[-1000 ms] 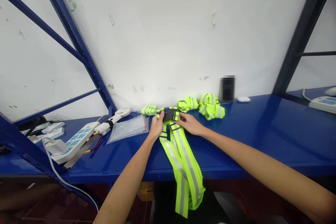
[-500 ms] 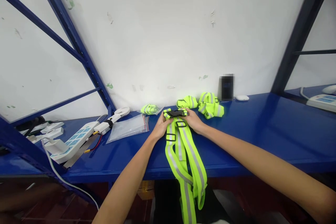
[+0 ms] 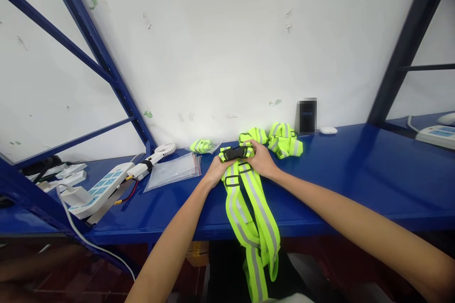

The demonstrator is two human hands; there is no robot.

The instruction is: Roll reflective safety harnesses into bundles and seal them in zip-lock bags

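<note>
A neon yellow reflective strap harness [image 3: 265, 218] with grey stripes hangs from both hands, over the table's front edge. Its black buckle [image 3: 235, 153] is at the top, between the hands, its two halves joined. My left hand [image 3: 216, 170] grips the strap at the buckle's left end. At the right end, my right hand [image 3: 262, 160] is closed on the strap, thumb and fingers around it. Two black slider rings, one of them the left slider [image 3: 232, 180], sit on the straps just below. Some fingertips are hidden behind the webbing.
Rolled neon straps [image 3: 285, 141] lie by the wall, one bundle [image 3: 202, 146] on a clear bag. Clear zip bags [image 3: 172, 171], a white fan [image 3: 165, 150] and a power strip [image 3: 103, 190] are left. A pixelated dark object [image 3: 307, 116] and white case [image 3: 328, 130] stand right.
The buckle has turned to show more of its face and moved slightly left. My right hand's fingers have shifted up over the strap at its right end. The hanging straps have swayed a little.
</note>
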